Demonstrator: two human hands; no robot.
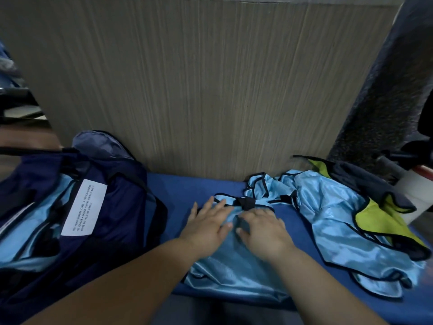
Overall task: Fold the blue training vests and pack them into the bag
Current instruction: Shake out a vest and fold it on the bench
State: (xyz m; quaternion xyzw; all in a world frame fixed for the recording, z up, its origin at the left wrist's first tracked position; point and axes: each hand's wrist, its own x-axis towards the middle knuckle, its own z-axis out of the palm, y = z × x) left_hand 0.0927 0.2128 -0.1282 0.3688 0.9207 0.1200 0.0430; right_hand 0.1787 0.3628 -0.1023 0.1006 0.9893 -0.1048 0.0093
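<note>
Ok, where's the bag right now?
In the head view the navy bag sits at the left end of the blue surface, just left of the left hand, which rests on the vest in the middle.

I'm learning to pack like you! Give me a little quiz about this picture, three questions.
1. True or false: the left hand and right hand both touch the light blue vest.
2. The navy bag lies to which side of that vest? A left, B right.
3. Fill in: the odd vest in the loose pile is not blue but ____.
Key: 1 true; 2 A; 3 yellow-green.
</note>
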